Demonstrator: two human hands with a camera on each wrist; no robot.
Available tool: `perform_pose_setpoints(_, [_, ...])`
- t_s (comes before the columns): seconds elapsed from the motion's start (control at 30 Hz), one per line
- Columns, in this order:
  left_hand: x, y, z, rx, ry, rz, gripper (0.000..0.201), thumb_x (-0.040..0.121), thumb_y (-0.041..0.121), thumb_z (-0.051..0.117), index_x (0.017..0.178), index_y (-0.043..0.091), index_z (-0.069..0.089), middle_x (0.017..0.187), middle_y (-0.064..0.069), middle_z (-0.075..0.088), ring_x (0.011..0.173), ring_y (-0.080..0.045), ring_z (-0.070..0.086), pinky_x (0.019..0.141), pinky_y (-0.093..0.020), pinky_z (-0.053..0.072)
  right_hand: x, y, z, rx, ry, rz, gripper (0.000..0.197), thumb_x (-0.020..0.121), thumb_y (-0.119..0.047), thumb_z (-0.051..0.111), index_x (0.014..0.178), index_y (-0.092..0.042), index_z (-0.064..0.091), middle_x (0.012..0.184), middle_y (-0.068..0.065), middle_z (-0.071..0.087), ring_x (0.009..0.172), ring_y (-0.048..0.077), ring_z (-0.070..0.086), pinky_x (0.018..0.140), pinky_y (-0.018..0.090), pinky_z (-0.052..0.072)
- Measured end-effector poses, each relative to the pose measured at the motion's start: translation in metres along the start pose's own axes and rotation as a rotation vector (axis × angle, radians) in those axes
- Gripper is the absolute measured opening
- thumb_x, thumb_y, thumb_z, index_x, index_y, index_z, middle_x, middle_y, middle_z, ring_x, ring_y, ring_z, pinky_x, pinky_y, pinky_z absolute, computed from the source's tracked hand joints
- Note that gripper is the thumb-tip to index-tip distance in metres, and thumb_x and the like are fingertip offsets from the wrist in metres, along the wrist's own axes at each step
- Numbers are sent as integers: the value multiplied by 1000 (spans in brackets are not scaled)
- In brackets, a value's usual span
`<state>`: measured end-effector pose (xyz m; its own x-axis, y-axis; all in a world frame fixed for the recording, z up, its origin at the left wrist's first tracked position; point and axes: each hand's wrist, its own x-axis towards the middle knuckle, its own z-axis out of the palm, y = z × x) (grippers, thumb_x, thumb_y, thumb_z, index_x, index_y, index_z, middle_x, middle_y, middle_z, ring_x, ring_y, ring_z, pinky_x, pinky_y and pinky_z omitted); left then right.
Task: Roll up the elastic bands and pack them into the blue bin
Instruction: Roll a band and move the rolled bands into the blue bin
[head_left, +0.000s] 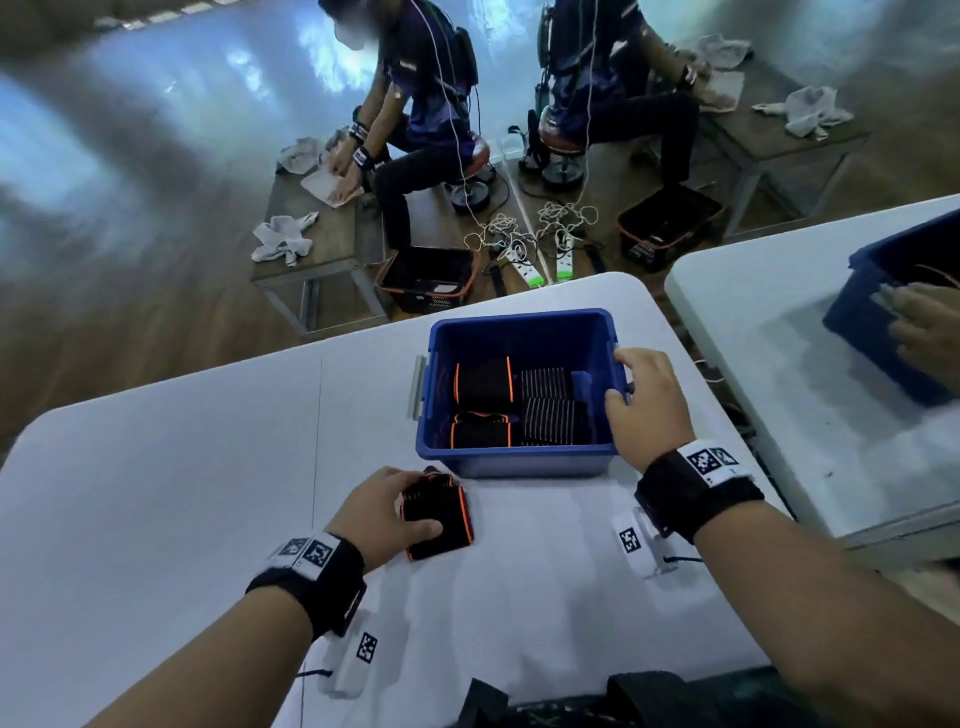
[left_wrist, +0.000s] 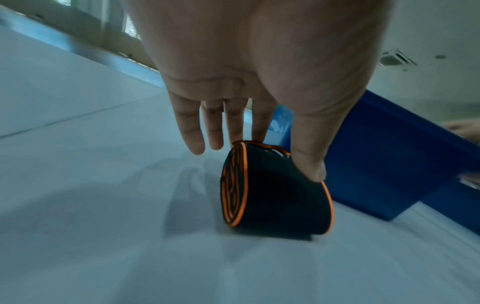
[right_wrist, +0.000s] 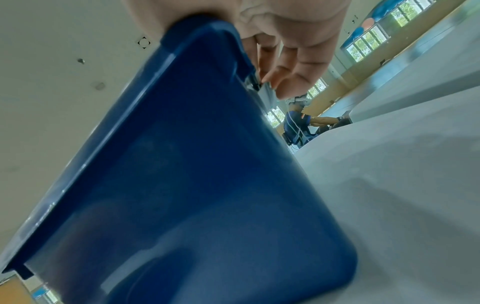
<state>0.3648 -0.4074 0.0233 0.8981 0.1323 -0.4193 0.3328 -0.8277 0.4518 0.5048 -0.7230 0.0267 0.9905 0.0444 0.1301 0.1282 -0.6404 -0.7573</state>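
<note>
Just below the middle of the head view, the left hand (head_left: 382, 512) pinches a rolled elastic band (head_left: 439, 514), black with orange edging, thumb on one side and fingers on the far side; the left wrist view shows its spiral end and the roll sitting on the white worktop (head_left: 156, 467), probably clamped so that it cannot spring loose. It lies just beside the near wall of the blue bin (head_left: 511, 460), which stands at centre frame. The right hand (head_left: 647, 400) curls over the bin's right rim, thumb inside and fingers outside by the handle, seemingly to steady the bin for the drop. Inside lie two orange-edged rolls (head_left: 483, 387) at left and two striped rolls (head_left: 548, 410) beside them; a bare gap remains at right, likely for this roll.
</note>
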Motion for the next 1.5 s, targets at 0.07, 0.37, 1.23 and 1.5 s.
perform_pose_setpoints(0.07, [0,4,4,59,-23,36,73,74,41,83,140,28,55,129,9,50,113,-10,54,95,-19,38,0,0,0,13,-3,19,48,85,0,55,130,-16,56,131,5,50,110,23,55,99,41,51])
perform_pose_setpoints(0.37, [5,12,15,248,-31,60,60,76,46,73,132,27,61,124,8,49,111,-15,52,98,-27,45,-1,3,2,55,21,23,47,85,-1,57,130,-16,57,130,4,52,107,24,58,99,42,51])
perform_pose_setpoints(1.23, [35,157,-129,540,41,263,48,66,53,84,104,29,67,92,7,66,88,-18,61,79,-35,53,1,8,4,94,11,25,47,85,-1,57,129,-16,56,132,6,51,111,25,57,101,45,50])
perform_pose_setpoints(1.5, [98,174,-74,786,-150,146,55,71,49,85,113,18,67,107,-2,70,97,-26,65,79,-35,55,2,11,6,103,7,23,48,83,0,56,128,-16,57,133,5,51,115,26,55,102,45,49])
